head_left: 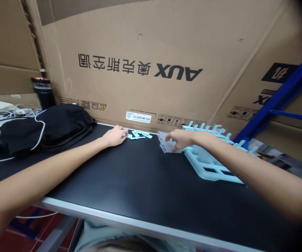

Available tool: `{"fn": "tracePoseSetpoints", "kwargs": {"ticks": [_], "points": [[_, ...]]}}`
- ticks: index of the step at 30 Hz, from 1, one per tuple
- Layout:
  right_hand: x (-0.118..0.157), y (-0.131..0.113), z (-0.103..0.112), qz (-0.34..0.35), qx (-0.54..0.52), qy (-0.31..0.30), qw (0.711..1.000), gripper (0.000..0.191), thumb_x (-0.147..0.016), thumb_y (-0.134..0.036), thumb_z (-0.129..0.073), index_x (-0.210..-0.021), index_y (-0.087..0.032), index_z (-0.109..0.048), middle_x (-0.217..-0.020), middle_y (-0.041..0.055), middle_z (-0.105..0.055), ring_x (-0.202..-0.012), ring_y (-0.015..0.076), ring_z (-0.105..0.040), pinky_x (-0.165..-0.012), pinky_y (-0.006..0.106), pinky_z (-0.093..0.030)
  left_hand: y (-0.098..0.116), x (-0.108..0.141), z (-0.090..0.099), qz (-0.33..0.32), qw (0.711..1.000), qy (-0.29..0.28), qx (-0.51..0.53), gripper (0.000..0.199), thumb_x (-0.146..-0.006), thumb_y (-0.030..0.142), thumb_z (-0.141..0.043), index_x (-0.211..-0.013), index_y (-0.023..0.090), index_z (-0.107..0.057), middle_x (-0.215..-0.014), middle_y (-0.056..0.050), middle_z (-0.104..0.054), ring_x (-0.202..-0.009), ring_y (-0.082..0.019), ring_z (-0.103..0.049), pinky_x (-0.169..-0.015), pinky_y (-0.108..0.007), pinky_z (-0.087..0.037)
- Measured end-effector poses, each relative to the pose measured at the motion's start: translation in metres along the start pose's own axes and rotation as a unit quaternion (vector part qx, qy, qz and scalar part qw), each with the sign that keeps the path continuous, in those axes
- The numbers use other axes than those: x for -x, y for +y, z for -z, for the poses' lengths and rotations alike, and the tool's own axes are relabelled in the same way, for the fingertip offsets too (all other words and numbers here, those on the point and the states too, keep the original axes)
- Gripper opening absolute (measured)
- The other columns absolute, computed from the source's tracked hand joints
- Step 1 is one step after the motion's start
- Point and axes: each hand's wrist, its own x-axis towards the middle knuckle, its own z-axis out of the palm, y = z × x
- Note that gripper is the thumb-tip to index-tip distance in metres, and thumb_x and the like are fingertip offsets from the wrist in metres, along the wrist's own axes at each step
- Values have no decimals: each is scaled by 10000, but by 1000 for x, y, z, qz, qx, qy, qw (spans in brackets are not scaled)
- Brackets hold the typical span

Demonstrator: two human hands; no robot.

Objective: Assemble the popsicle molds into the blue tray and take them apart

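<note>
Several small light-blue pieces lie in a loose pile near the back edge of the black table. At the left end of this pile, my left hand has its fingers closed on a light-blue piece. My right hand grips a clear plastic holder with stepped edges, just left of a light-blue rack. The rack has upright prongs along its back and open slots in front; my right forearm hides part of it.
A black bag lies at the left beside white cables, with a dark bottle behind. A large cardboard panel stands along the back edge. A blue metal frame rises at the right.
</note>
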Motion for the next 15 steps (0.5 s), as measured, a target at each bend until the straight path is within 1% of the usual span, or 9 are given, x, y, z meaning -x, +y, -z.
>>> {"fn": "tracePoseSetpoints", "kwargs": {"ticks": [3,5,6,8,10,11,13,14,15], "points": [[-4,6,0,-5,2,-6,1000,743,-656,-385,-712,-1331,-120,-553,-1187,166,-628,-1019,317,-622,-790,361,-484,-3,-1,3,-21,999,12,21,152,-915,298,-490,-974,238,-618,-969,-52,-637,-923,-232,-594,-767,-335,-487],[6,9,7,6,4,13,1000,698,-678,-394,-693,-1312,-133,-563,-1201,160,-622,-1040,316,-612,-798,364,-479,-2,-3,5,-35,997,51,41,110,-892,247,-517,-940,221,-612,-949,-48,-625,-850,-202,-598,-739,-312,-482],[17,9,11,13,3,43,999,637,-710,-406,-664,-1284,-144,-579,-1203,152,-623,-1044,310,-608,-798,365,-476,0,-4,6,-42,994,80,53,103,-882,210,-515,-925,211,-609,-948,-47,-618,-823,-188,-596,-733,-303,-482],[50,9,17,20,-13,150,988,482,-798,-443,-563,-1196,-176,-614,-1182,128,-635,-1030,285,-608,-788,362,-473,6,-8,5,-58,985,143,78,141,-864,135,-484,-906,195,-605,-958,-49,-607,-800,-168,-592,-743,-294,-488],[92,4,11,-3,-50,301,952,418,-852,-496,-481,-1115,-203,-620,-1101,100,-664,-974,253,-619,-782,353,-471,15,-11,3,-76,977,175,97,195,-850,89,-448,-902,185,-610,-972,-56,-607,-819,-163,-597,-775,-295,-497],[113,1,3,-14,-67,370,927,395,-865,-512,-460,-1064,-211,-622,-1035,85,-677,-921,235,-627,-777,347,-469,20,-13,1,-84,976,172,102,214,-845,82,-437,-907,182,-616,-985,-61,-610,-846,-166,-603,-799,-299,-501],[144,-6,-25,-110,-102,494,857,321,-851,-520,-470,-916,-241,-615,-838,52,-672,-745,213,-621,-675,338,-460,29,-16,-5,-96,983,121,98,211,-849,126,-455,-941,181,-637,-1028,-74,-626,-947,-192,-608,-871,-320,-501],[154,-8,-42,-180,-124,526,822,291,-838,-517,-481,-861,-251,-597,-786,47,-657,-702,216,-613,-658,349,-456,32,-17,-7,-96,988,84,92,207,-859,180,-476,-979,185,-644,-1072,-81,-633,-1020,-212,-599,-918,-337,-492],[158,-9,-61,-238,-160,520,804,281,-830,-523,-477,-845,-259,-572,-766,51,-647,-683,226,-611,-658,364,-463,34,-17,-9,-91,991,48,87,226,-871,246,-493,-1028,191,-645,-1128,-84,-634,-1096,-232,-578,-964,-358,-477]]}}
